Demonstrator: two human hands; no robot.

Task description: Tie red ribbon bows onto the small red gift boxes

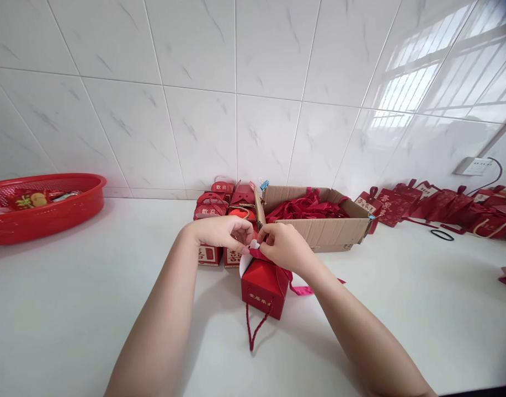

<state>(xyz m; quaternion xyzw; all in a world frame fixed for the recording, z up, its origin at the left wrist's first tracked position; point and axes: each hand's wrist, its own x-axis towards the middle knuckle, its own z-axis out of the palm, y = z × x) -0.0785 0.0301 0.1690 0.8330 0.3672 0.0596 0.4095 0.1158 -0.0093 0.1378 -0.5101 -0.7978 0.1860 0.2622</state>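
A small red gift box with gold lettering stands on the white table, its twisted cord handle hanging down the front. Both hands meet over its top. My left hand is closed, thumb and fingers pinched near a white flap at the box's upper left; what it grips is too small to make out. My right hand pinches a red ribbon at the top of the box. The ribbon's loose end trails to the right, showing a bright pink side.
Behind are several red boxes and a cardboard box holding red ribbons. A red plastic basket sits at the left. More red bags and a black ring lie at the right, below a wall socket.
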